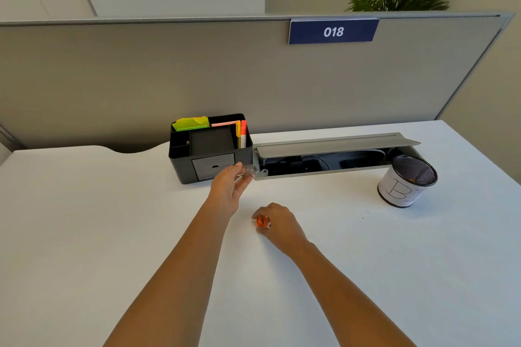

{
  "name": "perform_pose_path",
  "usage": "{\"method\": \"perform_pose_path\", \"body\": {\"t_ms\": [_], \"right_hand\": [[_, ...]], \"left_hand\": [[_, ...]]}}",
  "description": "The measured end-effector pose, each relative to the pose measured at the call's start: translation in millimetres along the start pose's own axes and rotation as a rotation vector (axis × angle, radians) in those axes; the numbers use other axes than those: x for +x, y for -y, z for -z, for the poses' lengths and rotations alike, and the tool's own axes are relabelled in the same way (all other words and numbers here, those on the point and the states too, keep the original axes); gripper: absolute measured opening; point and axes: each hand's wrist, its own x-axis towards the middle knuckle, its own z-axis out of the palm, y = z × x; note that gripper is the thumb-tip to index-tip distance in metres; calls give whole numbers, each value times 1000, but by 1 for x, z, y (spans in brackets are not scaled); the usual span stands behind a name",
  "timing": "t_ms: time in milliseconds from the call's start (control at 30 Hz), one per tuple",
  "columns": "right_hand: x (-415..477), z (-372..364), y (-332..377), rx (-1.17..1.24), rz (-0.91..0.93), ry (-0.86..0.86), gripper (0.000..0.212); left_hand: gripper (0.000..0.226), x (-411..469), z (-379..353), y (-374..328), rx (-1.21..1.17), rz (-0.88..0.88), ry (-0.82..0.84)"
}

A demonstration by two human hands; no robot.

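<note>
My left hand (229, 188) reaches forward over the white desk (84, 220) and pinches a small clear plastic piece (249, 170) just in front of the black desk organizer (210, 149). Closer to me, my right hand (277, 221) rests on the desk with its fingers curled round a small orange object (262, 221); most of that object is hidden. The organizer holds green and pink sticky notes and orange markers, and it has a small grey drawer at its front.
An open grey cable tray (335, 155) runs along the desk's back, right of the organizer. A black mesh cup (406, 180) wrapped in white paper marked "B" stands at the right. A grey partition with a blue "018" sign (333, 31) closes off the back.
</note>
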Motion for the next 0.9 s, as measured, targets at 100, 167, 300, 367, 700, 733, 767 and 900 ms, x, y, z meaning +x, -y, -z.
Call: {"method": "perform_pose_path", "body": {"t_ms": [100,167,300,367,700,733,767,900], "right_hand": [[3,10,8,449,-235,-203,20],[6,21,17,785,-343,-275,24],[16,37,37,974,-308,-277,42],[19,41,47,985,-269,-287,36],[24,34,66,1012,-324,-469,19],[23,32,67,1018,-323,-477,20],[22,31,67,1020,-326,-484,22],[21,29,69,939,-328,-490,31]], "left_hand": [[21,1,10,-2,1,5,-18],[31,0,15,-3,-27,9,-32],[39,-5,20,-3,-30,17,-63],[39,-8,21,-3,-29,29,-72],[37,-16,21,-4,-42,64,-60],[38,-17,21,-3,-44,67,-60],[38,-17,21,-3,-46,70,-59],[36,-18,20,-1,-34,80,-78]]}}
